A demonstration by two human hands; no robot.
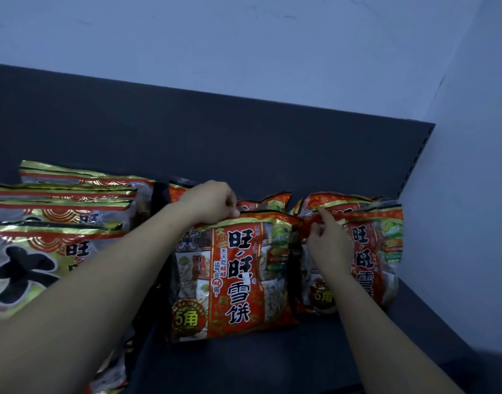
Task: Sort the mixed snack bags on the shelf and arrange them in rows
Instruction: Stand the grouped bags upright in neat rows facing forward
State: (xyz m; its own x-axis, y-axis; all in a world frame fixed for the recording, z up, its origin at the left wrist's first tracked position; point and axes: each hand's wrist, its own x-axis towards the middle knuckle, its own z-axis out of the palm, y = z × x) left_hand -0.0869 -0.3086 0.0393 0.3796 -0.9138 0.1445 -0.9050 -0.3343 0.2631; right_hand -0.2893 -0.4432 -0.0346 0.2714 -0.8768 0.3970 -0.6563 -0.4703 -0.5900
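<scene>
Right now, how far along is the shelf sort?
Done: gold-topped bags stand in one row at left; red bags form two rows beside them. In hand: left hand grips the middle front bag by its top, right hand pinches the right front bag. Left: likely squaring these two.

The left hand (212, 201) and right hand (329, 245) are bare, as are both forearms (102, 280). The fingers (325, 215) look bare too, though blurred.
</scene>
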